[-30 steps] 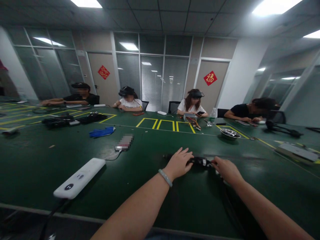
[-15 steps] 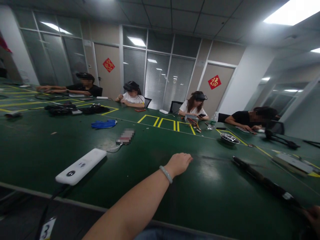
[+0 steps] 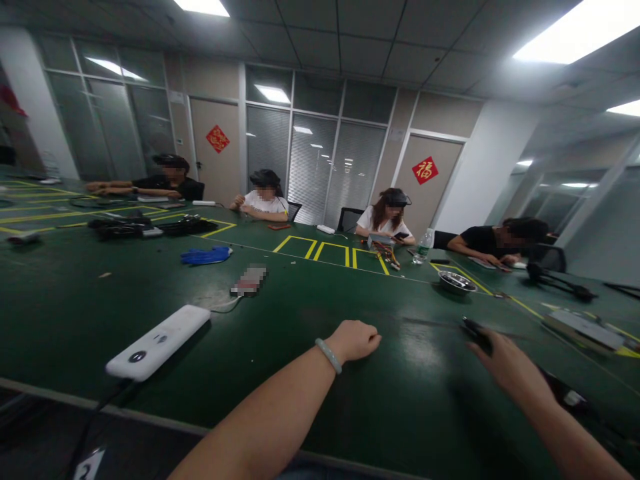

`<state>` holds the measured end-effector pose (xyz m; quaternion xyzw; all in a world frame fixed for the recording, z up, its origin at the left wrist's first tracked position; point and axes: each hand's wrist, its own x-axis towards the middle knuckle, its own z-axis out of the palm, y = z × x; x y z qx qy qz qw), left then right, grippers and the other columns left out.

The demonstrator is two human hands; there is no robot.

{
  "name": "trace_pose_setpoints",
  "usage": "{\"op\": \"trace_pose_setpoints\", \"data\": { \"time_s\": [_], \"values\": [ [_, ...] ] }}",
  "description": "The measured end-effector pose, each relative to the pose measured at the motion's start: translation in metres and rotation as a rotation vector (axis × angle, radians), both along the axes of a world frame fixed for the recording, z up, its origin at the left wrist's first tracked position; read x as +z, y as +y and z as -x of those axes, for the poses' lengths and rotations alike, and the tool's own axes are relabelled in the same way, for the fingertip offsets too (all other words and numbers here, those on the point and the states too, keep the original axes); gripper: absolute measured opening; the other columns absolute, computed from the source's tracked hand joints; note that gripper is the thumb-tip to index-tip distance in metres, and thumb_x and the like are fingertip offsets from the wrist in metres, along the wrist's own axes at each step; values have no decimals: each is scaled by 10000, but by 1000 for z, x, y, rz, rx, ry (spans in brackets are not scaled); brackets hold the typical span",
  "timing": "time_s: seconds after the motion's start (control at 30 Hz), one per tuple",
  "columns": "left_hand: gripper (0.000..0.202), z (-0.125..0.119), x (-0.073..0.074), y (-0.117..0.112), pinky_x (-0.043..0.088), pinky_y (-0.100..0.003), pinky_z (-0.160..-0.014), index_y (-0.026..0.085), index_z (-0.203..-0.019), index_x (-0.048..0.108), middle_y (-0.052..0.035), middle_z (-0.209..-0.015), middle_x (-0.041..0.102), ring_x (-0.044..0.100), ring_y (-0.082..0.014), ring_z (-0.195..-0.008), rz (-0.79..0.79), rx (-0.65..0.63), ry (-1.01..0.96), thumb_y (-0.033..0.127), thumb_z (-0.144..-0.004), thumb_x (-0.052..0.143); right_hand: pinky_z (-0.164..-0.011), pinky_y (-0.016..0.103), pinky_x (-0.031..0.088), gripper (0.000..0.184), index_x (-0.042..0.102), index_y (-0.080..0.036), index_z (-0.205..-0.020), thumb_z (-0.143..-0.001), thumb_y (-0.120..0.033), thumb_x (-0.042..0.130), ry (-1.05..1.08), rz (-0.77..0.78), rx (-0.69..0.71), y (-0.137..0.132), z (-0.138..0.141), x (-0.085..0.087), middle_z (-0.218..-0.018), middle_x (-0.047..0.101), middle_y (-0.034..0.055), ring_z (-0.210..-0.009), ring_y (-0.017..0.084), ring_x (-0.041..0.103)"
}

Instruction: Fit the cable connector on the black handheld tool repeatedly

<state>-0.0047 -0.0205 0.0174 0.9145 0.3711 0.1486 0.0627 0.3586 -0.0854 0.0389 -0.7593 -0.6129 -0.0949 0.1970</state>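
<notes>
My left hand [image 3: 357,340] rests on the green table with its fingers curled in, and nothing shows in it. A pale bangle [image 3: 329,355] circles that wrist. My right hand [image 3: 507,367] reaches in from the lower right over a long black stick-like thing [image 3: 565,390] with a small white label. Its thumb is stretched out, apart from the fingers, near the far tip. The hand and forearm cover the middle of the stick, and some fingers are blurred. I cannot tell what kind of thing the stick is.
A white power bank [image 3: 159,341] with a black cable lies left, near a pixelated device [image 3: 249,280] and a blue glove [image 3: 206,255]. Beyond are a metal bowl [image 3: 457,283], a plastic bottle [image 3: 423,248] and black cables [image 3: 125,225]. Several people sit across the table [image 3: 300,300].
My right hand has come in from the lower right edge to the stick's far end. My left hand has curled its fingers more tightly. The view has shifted slightly.
</notes>
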Motion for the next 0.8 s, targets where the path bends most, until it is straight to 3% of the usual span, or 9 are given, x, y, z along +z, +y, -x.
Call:
{"op": "trace_pose_setpoints", "data": {
  "time_s": [0.07, 0.17, 0.23, 0.3, 0.4, 0.53, 0.7, 0.8],
  "values": [
    [451, 0, -2, 1, 482, -286, -684, 193, -867, 655, -55, -826, 679, 646, -186, -751, 22, -11, 23, 508, -947, 343, -965, 470, 423, 566, 539, -188, -1275, -867, -556, 406, 30, 21, 213, 23, 65, 9, -1285, 563, 133, -1128, 305, 562],
    [443, 2, -4, 5, 491, -300, -726, 212, -917, 666, -43, -846, 691, 651, -203, -795, 66, -66, 36, 582, -887, 426, -1064, 447, 337, 483, 516, -240, -1301, -923, -500, 366, 70, 43, 585, 34, 155, 14, -1375, 499, 68, -1250, 255, 465],
    [391, 3, -7, 8, 488, -313, -803, 207, -968, 665, -47, -931, 696, 645, -218, -890, 45, -151, 12, 547, -848, 514, -1094, 434, 298, 467, 497, -253, -1328, -922, -466, 405, 104, 86, 812, 37, 196, 8, -1398, 479, 53, -1297, 244, 413],
    [334, 4, -10, 13, 464, -301, -887, 182, -1043, 653, -63, -1064, 677, 615, -218, -1011, 6, -260, -40, 424, -823, 583, -1081, 420, 318, 483, 485, -244, -1346, -915, -456, 436, 175, 128, 952, 42, 219, -3, -1375, 503, 63, -1273, 244, 438],
    [351, 4, -17, 20, 465, -270, -891, 134, -1097, 638, -94, -1141, 650, 606, -207, -1041, 27, -331, -91, 322, -802, 608, -1032, 417, 374, 511, 484, -230, -1354, -903, -468, 462, 293, 164, 994, 52, 229, -21, -1330, 542, 84, -1201, 257, 504],
    [381, 4, -20, 24, 488, -289, -853, 134, -1085, 651, -93, -1088, 671, 629, -226, -988, 89, -323, -107, 358, -776, 646, -1024, 431, 380, 549, 473, -241, -1370, -866, -450, 533, 378, 172, 952, 55, 222, -32, -1350, 525, 85, -1205, 268, 498],
    [432, 9, -9, 15, 494, -260, -813, 193, -1021, 685, -30, -1027, 696, 641, -203, -952, 307, -367, -248, 496, -716, 714, -988, 398, 425, 494, 538, -242, -1306, -838, -395, 569, 445, 128, 908, 56, 212, -34, -1276, 582, 75, -1136, 234, 555],
    [415, 6, -2, 6, 494, -243, -807, 169, -890, 708, -28, -945, 713, 656, -180, -904, 453, -375, -364, 557, -748, 668, -959, 411, 443, 529, 460, -238, -1369, -862, -379, 516, 361, -4, 829, 56, 209, -34, -1234, 602, 83, -1091, 229, 580]
  ]
}}
